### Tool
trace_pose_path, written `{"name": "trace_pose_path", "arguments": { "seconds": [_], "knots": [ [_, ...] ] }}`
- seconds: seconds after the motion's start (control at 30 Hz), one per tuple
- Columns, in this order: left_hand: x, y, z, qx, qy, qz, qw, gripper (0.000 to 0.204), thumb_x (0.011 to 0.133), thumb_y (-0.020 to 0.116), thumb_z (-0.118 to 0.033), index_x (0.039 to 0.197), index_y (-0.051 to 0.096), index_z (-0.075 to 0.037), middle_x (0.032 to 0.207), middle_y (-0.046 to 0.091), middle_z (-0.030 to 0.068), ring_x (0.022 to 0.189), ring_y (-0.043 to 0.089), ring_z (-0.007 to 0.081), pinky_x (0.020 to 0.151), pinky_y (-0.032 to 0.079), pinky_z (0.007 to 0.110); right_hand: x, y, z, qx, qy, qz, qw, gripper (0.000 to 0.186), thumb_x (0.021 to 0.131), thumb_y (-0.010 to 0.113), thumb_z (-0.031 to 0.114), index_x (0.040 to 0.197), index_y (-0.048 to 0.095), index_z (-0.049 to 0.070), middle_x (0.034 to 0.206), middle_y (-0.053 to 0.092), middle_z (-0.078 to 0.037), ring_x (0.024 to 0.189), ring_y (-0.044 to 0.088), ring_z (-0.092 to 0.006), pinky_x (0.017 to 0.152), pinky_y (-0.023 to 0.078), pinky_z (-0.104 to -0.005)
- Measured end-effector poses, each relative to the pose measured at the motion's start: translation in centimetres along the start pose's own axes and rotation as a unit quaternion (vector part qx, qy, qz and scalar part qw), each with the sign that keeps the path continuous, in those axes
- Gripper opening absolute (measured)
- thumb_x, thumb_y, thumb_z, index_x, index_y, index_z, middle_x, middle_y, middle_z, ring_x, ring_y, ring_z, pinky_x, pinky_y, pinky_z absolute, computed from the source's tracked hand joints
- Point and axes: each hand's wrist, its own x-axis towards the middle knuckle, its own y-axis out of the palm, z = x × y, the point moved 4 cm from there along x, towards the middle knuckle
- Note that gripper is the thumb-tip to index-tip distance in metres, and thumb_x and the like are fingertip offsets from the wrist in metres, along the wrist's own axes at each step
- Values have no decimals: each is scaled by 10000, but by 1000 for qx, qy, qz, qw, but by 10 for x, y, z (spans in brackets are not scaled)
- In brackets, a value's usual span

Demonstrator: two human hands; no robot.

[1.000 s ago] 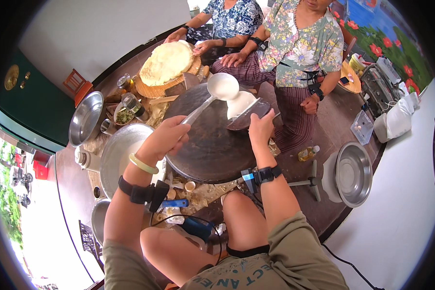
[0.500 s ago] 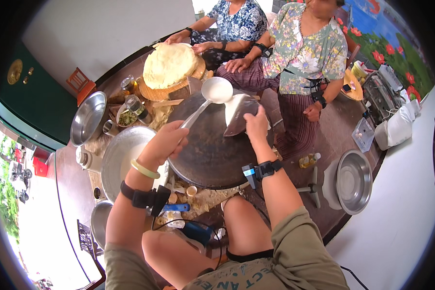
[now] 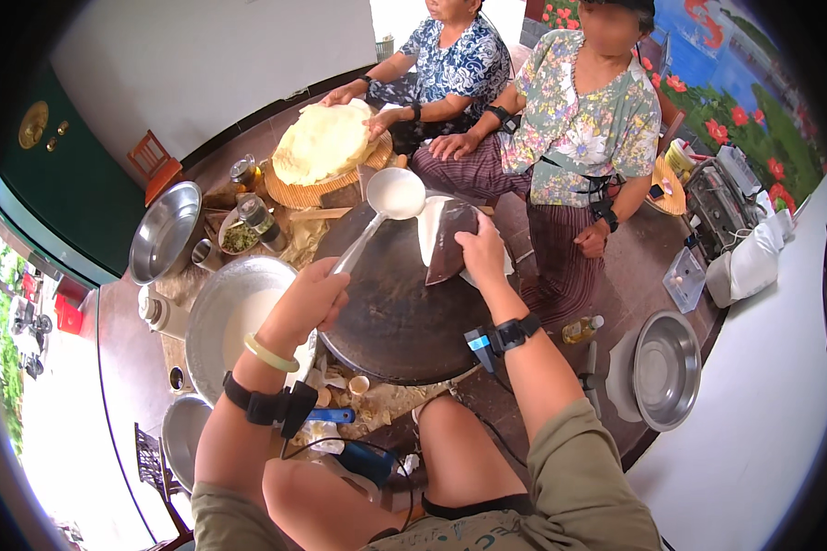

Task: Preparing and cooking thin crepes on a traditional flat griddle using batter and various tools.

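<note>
My left hand (image 3: 308, 298) is closed round the handle of a metal ladle (image 3: 397, 194). Pale batter fills the ladle's bowl, held over the far part of a round dark griddle (image 3: 390, 317). My right hand (image 3: 484, 250) grips a dark, flat, curved-edged scraper (image 3: 452, 241), tilted over the griddle's far right. Just left of the scraper lies a white streak of batter (image 3: 429, 228), close to the ladle. Some pale batter also shows under my right hand. To the left, a large metal basin (image 3: 213, 285) holds more batter, partly hidden by my left forearm.
Across the griddle sit two people; one touches a stack of pale flatbreads (image 3: 323, 142) on a round woven board (image 3: 289, 191). Left are an empty-looking steel basin (image 3: 165, 234) and a jar (image 3: 260, 220). At right are an oil bottle (image 3: 583, 329) and another steel basin (image 3: 666, 372).
The ladle has shifted a little left, away from the scraper. The scraper is more upright, with my right hand slightly left and lower. The whole view has tilted slightly.
</note>
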Motion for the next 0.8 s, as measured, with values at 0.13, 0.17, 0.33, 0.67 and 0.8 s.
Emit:
{"name": "trace_pose_path", "arguments": {
  "seconds": [0.13, 0.17, 0.33, 0.67, 0.8],
  "knots": [
    [-6, -3, -2, -14, 8, -9, 1000, 236, 911, 480, -156, 1110, 505, -29, 634, 456, -15, 417, 360, 39, 337, 250, 194, 24, -37, -13, -28, 32, -72, 996, 560, 719, 593, 237, 1215, 514, -11, 1115, 592, -270, 1043, 557, -430, 902, 430, -464],
    [-6, -2, -3, -15, 9, -10, 1000, 236, 911, 480, -156, 1110, 505, -29, 634, 456, -15, 417, 360, 39, 337, 250, 194, 29, -36, -12, -29, 30, -72, 997, 560, 719, 593, 237, 1215, 514, -11, 1115, 592, -270, 1043, 557, -430, 902, 430, -464],
    [-11, -3, -3, 14, 8, -26, 1000, 273, 914, 472, -151, 1146, 491, -9, 603, 436, -16, 392, 342, 45, 333, 256, 201, 28, 8, -6, -25, -10, 39, 999, 576, 706, 601, 247, 1222, 520, 5, 1120, 595, -255, 1058, 550, -420, 920, 420, -449],
    [-21, -7, 3, -7, 2, -57, 998, 357, 913, 474, -141, 1236, 457, 12, 616, 439, -18, 385, 340, 51, 334, 269, 201, 64, -10, -4, -63, 1, 34, 997, 487, 701, 594, 242, 1153, 599, 63, 1055, 635, -219, 1009, 584, -397, 891, 447, -432],
    [-30, -13, 3, 2, -1, -65, 998, 235, 907, 474, -166, 1091, 507, -24, 649, 447, 0, 428, 370, 69, 356, 300, 223, 53, 30, -1, 9, -107, 150, 983, 525, 678, 622, 232, 1162, 593, 30, 1077, 626, -223, 1055, 569, -372, 922, 429, -380]
  ]
}}
